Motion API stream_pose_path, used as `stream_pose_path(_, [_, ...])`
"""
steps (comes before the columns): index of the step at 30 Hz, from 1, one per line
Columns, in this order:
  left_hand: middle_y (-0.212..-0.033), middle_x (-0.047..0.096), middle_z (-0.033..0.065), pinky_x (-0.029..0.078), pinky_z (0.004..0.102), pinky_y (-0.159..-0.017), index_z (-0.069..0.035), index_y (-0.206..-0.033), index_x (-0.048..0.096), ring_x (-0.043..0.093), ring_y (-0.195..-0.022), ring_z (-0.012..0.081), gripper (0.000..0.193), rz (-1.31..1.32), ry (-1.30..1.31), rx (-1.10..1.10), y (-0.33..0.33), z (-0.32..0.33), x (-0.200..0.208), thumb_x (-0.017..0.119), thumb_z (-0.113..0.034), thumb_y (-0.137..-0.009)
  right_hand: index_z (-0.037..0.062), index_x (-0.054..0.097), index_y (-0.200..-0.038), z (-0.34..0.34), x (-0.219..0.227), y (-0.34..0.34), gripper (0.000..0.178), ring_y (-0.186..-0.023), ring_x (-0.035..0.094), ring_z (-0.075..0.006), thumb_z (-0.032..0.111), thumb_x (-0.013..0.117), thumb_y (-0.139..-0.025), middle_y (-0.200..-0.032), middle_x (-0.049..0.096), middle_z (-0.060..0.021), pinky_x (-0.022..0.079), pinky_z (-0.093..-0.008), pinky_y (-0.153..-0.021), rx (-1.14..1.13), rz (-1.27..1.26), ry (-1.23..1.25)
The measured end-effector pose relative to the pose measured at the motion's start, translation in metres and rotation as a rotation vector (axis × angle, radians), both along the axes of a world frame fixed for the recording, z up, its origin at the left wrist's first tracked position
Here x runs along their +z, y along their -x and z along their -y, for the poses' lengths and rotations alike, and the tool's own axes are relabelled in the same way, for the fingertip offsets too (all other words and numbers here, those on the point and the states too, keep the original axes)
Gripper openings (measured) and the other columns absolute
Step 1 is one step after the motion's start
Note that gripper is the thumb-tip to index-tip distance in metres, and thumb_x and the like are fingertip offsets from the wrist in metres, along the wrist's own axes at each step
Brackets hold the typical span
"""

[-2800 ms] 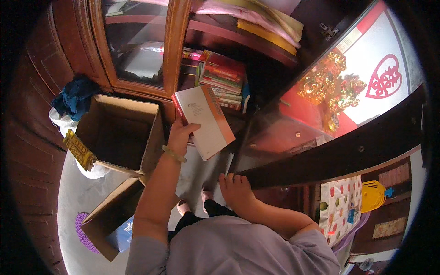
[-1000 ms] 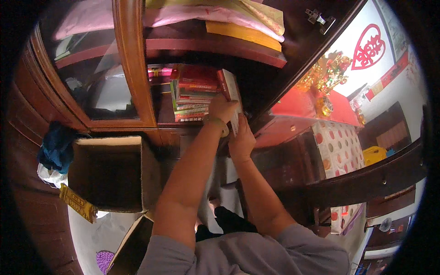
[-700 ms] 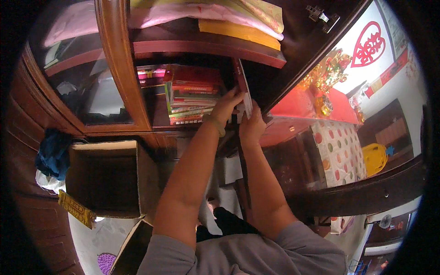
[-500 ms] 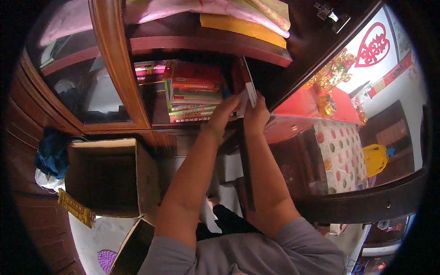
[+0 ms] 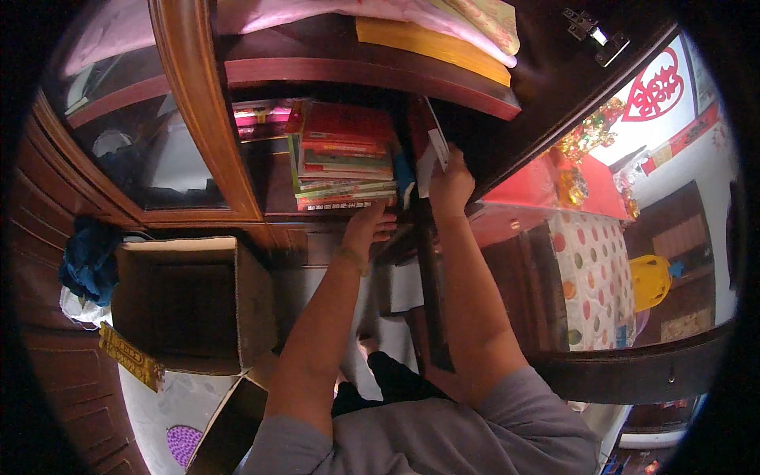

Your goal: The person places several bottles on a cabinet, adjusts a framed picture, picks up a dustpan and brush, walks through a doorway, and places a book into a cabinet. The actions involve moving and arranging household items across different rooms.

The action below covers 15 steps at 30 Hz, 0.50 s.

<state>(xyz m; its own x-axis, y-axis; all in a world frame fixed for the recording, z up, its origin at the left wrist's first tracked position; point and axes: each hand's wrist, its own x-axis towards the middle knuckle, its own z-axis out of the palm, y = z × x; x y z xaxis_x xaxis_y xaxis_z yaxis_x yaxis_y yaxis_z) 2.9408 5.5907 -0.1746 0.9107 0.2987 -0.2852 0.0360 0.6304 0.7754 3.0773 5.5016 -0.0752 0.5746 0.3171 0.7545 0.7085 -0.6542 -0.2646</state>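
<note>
My right hand (image 5: pixel 452 184) is closed around a thin white-edged book (image 5: pixel 433 150) that stands upright at the right end of the cabinet shelf. Its far part leans back into the dark compartment. My left hand (image 5: pixel 370 231) is just in front of the shelf edge, below a stack of books (image 5: pixel 348 162), with its fingers apart and nothing in them. The stacked books lie flat, red ones on top and green and white ones lower. A narrow blue item (image 5: pixel 404 176) stands between the stack and the held book.
Folded pink cloth (image 5: pixel 332 9) and a yellow stack (image 5: pixel 431 54) lie on the upper shelf (image 5: pixel 364 75). An opened cardboard box (image 5: pixel 255 309) stands on the floor to the left. At the right, the glass-paned cabinet door (image 5: pixel 625 368) is swung open.
My left hand has let go of the white-edged book and dropped down and left, its fingers spreading. My right hand still holds the book at the shelf's right end.
</note>
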Motion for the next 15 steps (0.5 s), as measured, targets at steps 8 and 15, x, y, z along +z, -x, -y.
stream_pose_path(8, [-0.108,0.061,0.014,0.046,0.0349,-0.076,-0.006,-0.121,0.052,0.06,-0.092,0.0213,0.061,-0.065,0.009,0.07,0.014,-0.003,-0.003,0.054,-0.054,-0.083,0.0097,0.055,-0.109,-0.023,-0.025,-0.016,0.032,-0.072,0.063,-0.0376,0.014,0.061,-0.078,-0.085,0.065,-0.0196,0.051,-0.0462,-0.063,-0.066,-0.173,0.113])
stream_pose_path(15, [-0.103,0.063,0.0128,0.047,0.0357,-0.076,-0.004,-0.119,0.052,0.061,-0.089,0.0217,0.055,-0.117,-0.007,0.089,0.024,-0.005,-0.012,0.054,-0.048,-0.085,0.01,0.053,-0.111,-0.033,-0.05,-0.024,0.034,-0.076,0.062,-0.0412,0.014,0.06,-0.077,-0.087,0.064,-0.0219,0.049,-0.0496,-0.068,-0.161,-0.378,0.242])
